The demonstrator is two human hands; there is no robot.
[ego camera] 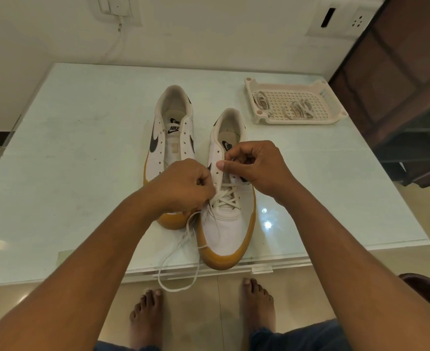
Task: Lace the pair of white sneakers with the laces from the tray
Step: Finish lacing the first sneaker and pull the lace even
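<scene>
Two white sneakers are on the table. The far sneaker [173, 138] has bare eyelets, and the near sneaker [228, 229] is crossed with one lace [225, 197] over its lower rows. The lace's loose end loops down past the table edge.

Both hands are on that near shoe. The left hand [183, 184] is curled tight, gripping the lace at the shoe's left side. The right hand [257, 165] pinches the lace between thumb and forefinger by the upper eyelets.

There's one perforated tray [295, 120] at the far right, with two lace bundles [298, 108] inside.

The table [82, 148] is pale, glossy and glass-topped. Behind it is a cream wall with a socket plate [358, 20], and dark wooden furniture [398, 84] stands at the right. Below are beige floor tiles and two bare feet [145, 315].
</scene>
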